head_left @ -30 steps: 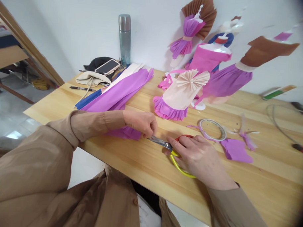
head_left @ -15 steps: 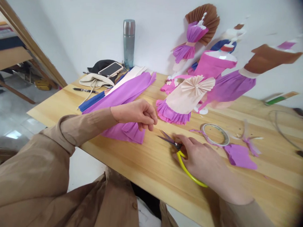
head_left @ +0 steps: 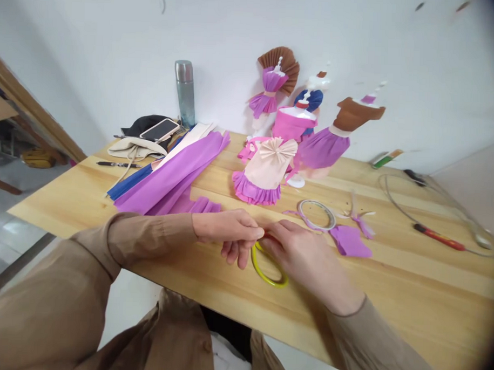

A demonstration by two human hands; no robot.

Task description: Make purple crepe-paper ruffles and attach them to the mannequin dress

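Your two hands meet over the front edge of the worktop (head_left: 389,298), at the scissors (head_left: 268,264). Left hand (head_left: 229,233) is closed in a pinch, fingertips right at the spot where the blades should be; blades themselves are hidden under your fingers, so can't tell if there's paper between them. Right hand (head_left: 305,257) grips the scissors at the handles: yellow loop sticks out below and between both hands, a bit of red loop shows just above it at your fingertips. Step in hand looks like a close-in snip or trim on something small held by the left pinch. My read only, the piece is not visible. Next move calls for keeping left fingertips clear of the blades, since they're touching or nearly so. Folded purple crepe paper (head_left: 178,174) lies behind your left wrist, near but not touched. Purple offcut (head_left: 350,241) and tape roll (head_left: 317,214) sit just beyond the right hand, apart from it. Paper-dress doll (head_left: 267,172) stands further back, with other dressed figures behind it at the wall. Phone (head_left: 160,129) and flask (head_left: 185,94) at far left rear, well apart.
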